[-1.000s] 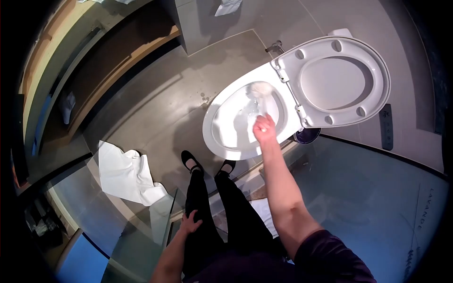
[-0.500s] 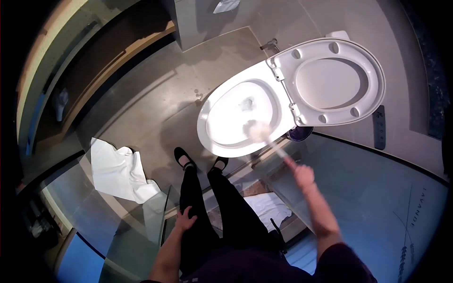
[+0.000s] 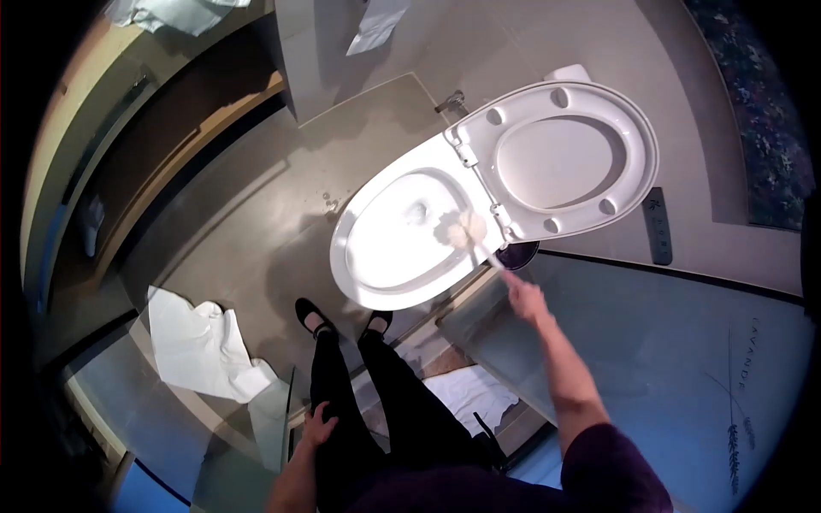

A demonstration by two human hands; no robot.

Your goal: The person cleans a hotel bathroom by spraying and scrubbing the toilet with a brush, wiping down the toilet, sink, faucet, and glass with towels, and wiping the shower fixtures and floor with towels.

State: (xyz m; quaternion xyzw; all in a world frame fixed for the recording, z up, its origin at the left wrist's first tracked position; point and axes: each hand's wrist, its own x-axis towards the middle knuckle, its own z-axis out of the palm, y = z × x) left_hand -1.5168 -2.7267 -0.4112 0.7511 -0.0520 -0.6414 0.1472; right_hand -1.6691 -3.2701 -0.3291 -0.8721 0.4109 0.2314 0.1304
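My right hand (image 3: 528, 301) is closed around the handle of a toilet brush (image 3: 467, 231). Its pale round head is over the right inner side of the white toilet bowl (image 3: 351, 265), near the seat hinges; I cannot tell whether it touches the rim. The toilet seat (image 3: 633, 167) and lid (image 3: 556, 162) are raised and lean back toward the wall. My left hand (image 3: 320, 425) rests on my left thigh with its fingers apart, holding nothing.
A crumpled white cloth (image 3: 201, 346) lies on the floor at left. Another white cloth (image 3: 475, 398) lies behind my legs. A glass panel (image 3: 633, 342) stands at right, and a dark round bin (image 3: 518, 255) sits beside the toilet. Wooden shelving (image 3: 184, 145) runs along the left.
The brush head has moved over the bowl toward the hinge side, my right hand moving with it. The whole view has shifted, with the toilet further left. My left hand stays on my thigh.
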